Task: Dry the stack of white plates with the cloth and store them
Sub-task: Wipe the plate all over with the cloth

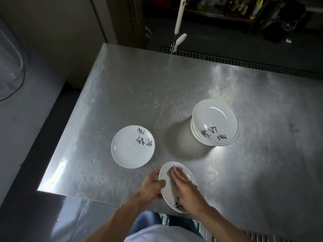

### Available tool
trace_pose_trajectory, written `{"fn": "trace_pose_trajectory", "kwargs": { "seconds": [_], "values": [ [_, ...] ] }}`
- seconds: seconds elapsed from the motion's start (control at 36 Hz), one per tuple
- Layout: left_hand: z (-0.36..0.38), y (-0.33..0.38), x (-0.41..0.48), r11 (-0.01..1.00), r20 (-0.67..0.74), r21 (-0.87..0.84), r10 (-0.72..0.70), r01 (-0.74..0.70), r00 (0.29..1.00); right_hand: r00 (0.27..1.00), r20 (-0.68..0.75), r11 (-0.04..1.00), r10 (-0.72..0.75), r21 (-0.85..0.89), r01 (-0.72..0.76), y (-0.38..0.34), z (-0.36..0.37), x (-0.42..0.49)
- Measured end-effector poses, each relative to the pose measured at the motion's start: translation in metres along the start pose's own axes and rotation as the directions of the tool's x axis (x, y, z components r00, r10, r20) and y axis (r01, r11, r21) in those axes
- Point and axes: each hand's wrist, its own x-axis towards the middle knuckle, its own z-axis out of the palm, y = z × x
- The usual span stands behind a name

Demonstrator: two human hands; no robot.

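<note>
- Plate in work: the held plate, a shallow white dish with black brush lettering near its lower rim, is tilted above the near edge of the tabletop, directly in front of the person.
- Left hand: grips the left rim of the held plate, with the thumb on the upper face and the fingers curled behind.
- Right hand: lies flat with its fingers straight and presses the grey cloth against the plate's face. Most of the cloth is hidden under the palm.
- Stack of white plates: stands to the right on the tabletop, well apart from the hands. Several dishes are nested, but their number cannot be told. They are judged to be awaiting drying.
- Single plate: rests face up on the left, apart from the stack. It is probably the start of a dried pile.
- Handling: the plates appear stiff, glazed and brittle, light enough for one hand, and likely slippery while wet. The surest hold is at the rim, thumb over and fingers under. The topmost dish should be lifted off the stack rather than slid. The cloth is soft and limp, so it should follow the dish's curve.
- Progress: the task is judged to be at an early stage. No storage place can be identified.
</note>
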Motion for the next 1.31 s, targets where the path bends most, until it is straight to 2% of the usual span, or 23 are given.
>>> {"fn": "trace_pose_trajectory", "kwargs": {
  "seconds": [0.06, 0.17, 0.19, 0.28, 0.31, 0.36, 0.44, 0.47, 0.53, 0.58, 0.64, 0.69, 0.72, 0.78, 0.81, 0.92, 0.94, 1.03, 1.06, 1.17, 1.22, 1.31],
  "values": [
    [-0.001, -0.001, -0.001, 1.0, 0.072, -0.005, -0.007, 0.008, 0.997, 0.993, 0.051, 0.994, -0.107, -0.015, 0.108, -0.001, -0.002, -0.002],
    [-0.002, 0.001, -0.002, 1.0, 0.095, 0.01, -0.009, 0.008, 0.995, 0.997, -0.047, 0.997, 0.064, -0.034, -0.066, 0.012, -0.011, 0.0],
    [-0.002, 0.003, -0.002, 1.0, 0.092, 0.009, -0.008, 0.007, 0.996, 0.999, -0.028, 0.998, 0.031, -0.054, -0.033, 0.009, -0.01, 0.0],
    [0.002, 0.005, -0.002, 1.0, 0.114, -0.002, 0.004, -0.004, 0.993, 0.977, 0.114, 0.982, -0.182, -0.033, 0.187, -0.003, -0.007, -0.003],
    [0.003, 0.005, -0.003, 1.0, 0.108, -0.016, 0.01, -0.009, 0.994, 0.972, 0.124, 0.979, -0.202, -0.013, 0.205, -0.003, -0.009, -0.003],
    [0.006, 0.003, -0.003, 0.996, 0.029, -0.089, 0.016, -0.013, 0.999, 0.991, 0.049, 0.992, -0.124, -0.015, 0.125, 0.007, -0.014, 0.003],
    [0.015, -0.002, -0.002, 0.971, -0.124, -0.232, 0.022, -0.051, 0.992, 0.984, -0.075, 0.982, 0.164, -0.085, -0.17, 0.017, -0.023, 0.013],
    [0.02, -0.004, -0.002, 0.962, -0.128, -0.266, 0.024, -0.057, 0.991, 0.979, -0.083, 0.978, 0.186, -0.08, -0.193, 0.017, -0.024, 0.016],
    [0.026, -0.004, -0.003, 0.948, -0.114, -0.317, -0.012, -0.025, 0.993, 0.992, -0.033, 0.993, 0.119, -0.02, -0.119, 0.013, -0.018, 0.016],
    [0.026, 0.001, -0.003, 0.967, -0.1, -0.254, -0.05, 0.023, 0.994, 0.999, 0.028, 0.997, -0.032, 0.077, 0.029, 0.005, -0.008, 0.012],
    [0.022, 0.005, 0.0, 0.984, -0.073, -0.176, -0.049, 0.036, 0.996, 0.994, 0.04, 0.986, -0.103, 0.136, 0.097, -0.001, -0.002, 0.008],
    [0.016, 0.005, 0.003, 0.99, -0.094, -0.137, -0.048, 0.035, 0.994, 0.997, -0.005, 0.989, -0.075, 0.13, 0.075, 0.005, -0.005, 0.012],
    [0.013, 0.003, 0.004, 0.991, -0.099, -0.129, -0.048, 0.035, 0.994, 0.999, -0.05, 0.994, -0.015, 0.106, 0.02, 0.01, -0.009, 0.014],
    [0.011, 0.003, 0.003, 0.993, -0.04, -0.11, -0.042, 0.037, 0.998, 0.98, -0.148, 0.989, 0.136, 0.074, -0.126, 0.016, -0.015, 0.018],
    [0.01, 0.004, 0.001, 0.996, 0.007, -0.089, -0.032, 0.033, 0.999, 0.978, -0.154, 0.989, 0.142, 0.067, -0.133, 0.015, -0.015, 0.018],
    [0.012, 0.005, -0.006, 0.999, 0.108, -0.031, -0.019, 0.023, 0.994, 0.99, 0.004, 0.99, -0.138, 0.028, 0.137, 0.005, -0.002, 0.012],
    [0.012, 0.004, -0.008, 0.999, 0.113, -0.038, -0.019, 0.024, 0.993, 0.99, 0.007, 0.989, -0.142, 0.045, 0.141, 0.009, -0.003, 0.013],
    [0.012, 0.003, -0.011, 0.998, 0.11, -0.038, -0.038, 0.042, 0.993, 0.996, -0.067, 0.993, 0.065, 0.1, -0.058, 0.021, -0.011, 0.016],
    [0.013, 0.003, -0.012, 0.999, 0.107, -0.034, -0.033, 0.037, 0.994, 0.995, -0.07, 0.992, 0.073, 0.109, -0.065, 0.021, -0.012, 0.016],
    [0.015, 0.003, -0.013, 1.0, 0.111, -0.007, -0.029, 0.03, 0.993, 0.993, -0.007, 0.974, -0.115, 0.194, 0.114, -0.004, -0.002, 0.01],
    [0.015, 0.001, -0.012, 0.999, 0.099, -0.01, -0.033, 0.034, 0.995, 0.999, -0.019, 0.958, -0.049, 0.283, 0.053, -0.002, -0.009, 0.011],
    [0.014, -0.004, -0.007, 0.989, 0.002, -0.147, -0.024, 0.024, 1.0, 0.981, -0.099, 0.935, 0.166, 0.332, -0.124, 0.015, -0.023, 0.017]
  ]
}}
